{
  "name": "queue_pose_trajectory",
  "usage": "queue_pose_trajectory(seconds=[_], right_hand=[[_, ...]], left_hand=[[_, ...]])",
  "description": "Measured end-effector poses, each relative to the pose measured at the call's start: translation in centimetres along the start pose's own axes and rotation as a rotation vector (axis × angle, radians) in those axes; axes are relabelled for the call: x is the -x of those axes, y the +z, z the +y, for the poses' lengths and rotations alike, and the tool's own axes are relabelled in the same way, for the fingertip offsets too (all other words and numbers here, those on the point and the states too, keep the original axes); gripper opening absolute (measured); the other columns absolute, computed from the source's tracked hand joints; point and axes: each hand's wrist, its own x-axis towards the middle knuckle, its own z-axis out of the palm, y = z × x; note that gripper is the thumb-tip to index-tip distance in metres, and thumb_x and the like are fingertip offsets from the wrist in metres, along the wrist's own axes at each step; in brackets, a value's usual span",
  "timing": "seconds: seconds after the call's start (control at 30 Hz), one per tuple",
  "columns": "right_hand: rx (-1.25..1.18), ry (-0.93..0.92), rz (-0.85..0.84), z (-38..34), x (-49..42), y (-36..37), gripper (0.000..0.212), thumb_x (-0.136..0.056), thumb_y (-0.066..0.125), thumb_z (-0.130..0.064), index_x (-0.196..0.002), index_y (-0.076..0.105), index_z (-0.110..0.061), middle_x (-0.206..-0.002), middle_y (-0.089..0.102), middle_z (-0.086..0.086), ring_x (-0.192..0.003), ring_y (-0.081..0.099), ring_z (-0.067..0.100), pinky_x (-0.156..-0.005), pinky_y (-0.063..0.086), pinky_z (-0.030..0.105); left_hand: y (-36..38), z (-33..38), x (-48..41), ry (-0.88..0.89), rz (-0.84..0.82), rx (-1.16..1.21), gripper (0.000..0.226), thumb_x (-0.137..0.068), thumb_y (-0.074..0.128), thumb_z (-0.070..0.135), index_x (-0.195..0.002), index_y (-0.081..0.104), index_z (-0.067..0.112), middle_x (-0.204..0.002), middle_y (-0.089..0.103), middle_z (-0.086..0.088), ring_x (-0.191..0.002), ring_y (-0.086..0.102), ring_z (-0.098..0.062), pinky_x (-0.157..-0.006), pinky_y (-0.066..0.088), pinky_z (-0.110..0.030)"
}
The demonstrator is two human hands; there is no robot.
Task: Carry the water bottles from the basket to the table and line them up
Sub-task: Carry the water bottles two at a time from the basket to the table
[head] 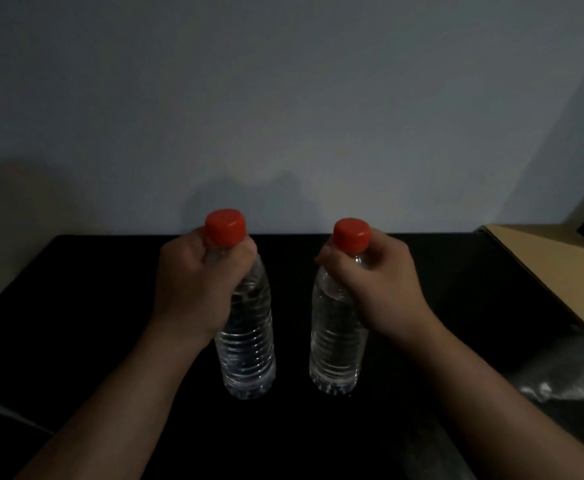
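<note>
Water bottles, two of them, are all that shows of the load. The left bottle [245, 341] is upright over the middle of the black worktop [76, 323], clear, ribbed, filled and topped with a red cap [225, 226]. The right bottle [335, 344] is a little to the right of it, of the same kind, with a gap between them and their bases about level. The left grip [193, 282] is curled round the neck and shoulder of the left bottle just under the cap. The right grip [370, 282] is wrapped the same way round the right bottle's neck. Whether the bases rest on the worktop or hang just above it I cannot tell in the dim light. I judge this the setting-down of a first pair: no other bottle stands in view, neither grip has let go yet, and the basket is out of sight, so how many remain cannot be said. Far to the right of the left bottle lies a flat cardboard box [553, 268], with crinkled clear plastic [567, 386] nearer the person. Behind the left bottle rises a plain pale wall [283, 98].
</note>
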Motion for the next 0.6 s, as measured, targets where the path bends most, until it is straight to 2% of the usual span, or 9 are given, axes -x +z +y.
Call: queue_pose_trajectory(seconds=[0.1,0.2,0.3,0.4,0.47,0.53,0.6], right_hand=[[0.028,-0.064,0.022,0.5,0.4,-0.1,0.021,-0.083,0.069,-0.010,-0.082,0.061,0.010,-0.078,0.064,0.025,-0.065,0.059,0.014,-0.057,0.047,0.017],[0.026,-0.097,0.054,0.6,0.9,-0.3,0.020,-0.084,0.069,-0.014,-0.082,0.062,0.005,-0.078,0.065,0.020,-0.065,0.063,0.017,-0.060,0.050,0.018],[0.043,-0.089,0.056,0.6,1.9,-0.4,0.020,-0.085,0.068,-0.018,-0.085,0.062,0.001,-0.079,0.065,0.016,-0.068,0.064,0.015,-0.064,0.051,0.022],[0.079,-0.081,0.001,0.3,2.9,-0.5,0.019,-0.086,0.069,-0.026,-0.092,0.060,-0.010,-0.082,0.064,0.001,-0.072,0.063,0.005,-0.069,0.050,0.021],[0.072,-0.047,-0.024,0.5,3.6,-0.9,0.026,-0.084,0.070,-0.029,-0.105,0.057,-0.019,-0.094,0.064,-0.004,-0.084,0.064,0.003,-0.074,0.050,0.021],[0.058,0.005,-0.058,1.6,4.6,-1.3,0.044,-0.082,0.073,-0.027,-0.120,0.052,-0.025,-0.106,0.063,-0.007,-0.096,0.063,0.005,-0.081,0.050,0.022],[0.081,0.082,-0.097,3.5,5.9,-1.5,0.054,-0.080,0.075,-0.025,-0.127,0.048,-0.027,-0.113,0.062,-0.007,-0.103,0.062,0.007,-0.090,0.051,0.030]], left_hand=[[0.3,-0.6,0.5,0.033,0.030,0.005,0.039,-0.063,0.065,0.042,-0.072,0.065,0.004,-0.070,0.068,-0.020,-0.062,0.064,-0.029,-0.064,0.053,-0.046],[0.6,-0.5,1.1,0.038,0.056,0.011,0.025,-0.069,0.066,0.034,-0.058,0.059,0.013,-0.051,0.059,0.007,-0.053,0.056,-0.008,-0.054,0.045,-0.026],[0.9,-0.2,1.6,0.073,0.059,-0.017,0.023,-0.074,0.066,0.028,-0.057,0.056,0.017,-0.048,0.055,0.011,-0.049,0.052,-0.003,-0.050,0.042,-0.017],[1.2,-0.1,2.4,0.112,0.004,-0.088,0.023,-0.083,0.068,0.024,-0.062,0.058,0.019,-0.057,0.059,0.009,-0.053,0.053,0.003,-0.053,0.042,-0.011],[1.0,0.2,2.9,0.107,-0.035,-0.097,0.016,-0.080,0.068,0.034,-0.071,0.060,0.023,-0.068,0.063,0.008,-0.061,0.057,0.005,-0.059,0.044,-0.015],[0.4,0.1,3.6,0.045,-0.066,-0.039,0.020,-0.074,0.068,0.043,-0.082,0.060,0.027,-0.079,0.066,0.007,-0.072,0.062,-0.001,-0.065,0.045,-0.021],[-0.5,-1.0,4.9,-0.040,-0.107,-0.018,0.031,-0.071,0.074,0.039,-0.097,0.058,0.031,-0.092,0.067,0.004,-0.083,0.065,-0.009,-0.070,0.047,-0.025]])
